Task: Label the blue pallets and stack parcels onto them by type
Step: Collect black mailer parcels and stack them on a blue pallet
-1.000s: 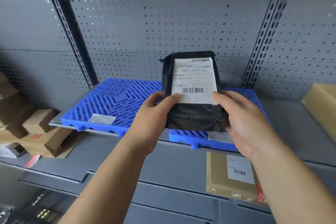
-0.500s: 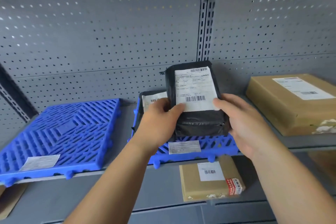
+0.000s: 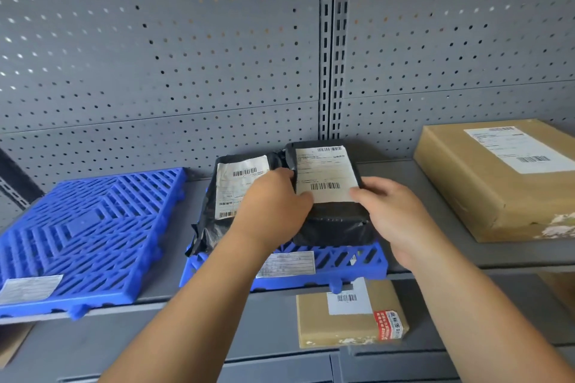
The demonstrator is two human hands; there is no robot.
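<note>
A black plastic-wrapped parcel (image 3: 333, 221) with a white shipping label rests on the right half of the middle blue pallet (image 3: 357, 261). My left hand (image 3: 273, 205) grips its left side and my right hand (image 3: 395, 214) grips its right side. Beside it on the same pallet lies another black bag parcel (image 3: 217, 205) with a creased white label, partly hidden by my left hand. That pallet carries a paper label on its front edge. A second blue pallet (image 3: 93, 227) with a label at its front left corner sits bare to the left.
A large brown cardboard box (image 3: 497, 180) stands on the shelf at the right. A smaller brown box (image 3: 348, 320) with a barcode sticker lies on the lower shelf below the middle pallet. Grey pegboard backs the shelf (image 3: 435, 252).
Both hands carried the black parcel forward and down onto the middle pallet beside the other black parcel. The view swung right, bringing the large brown box in.
</note>
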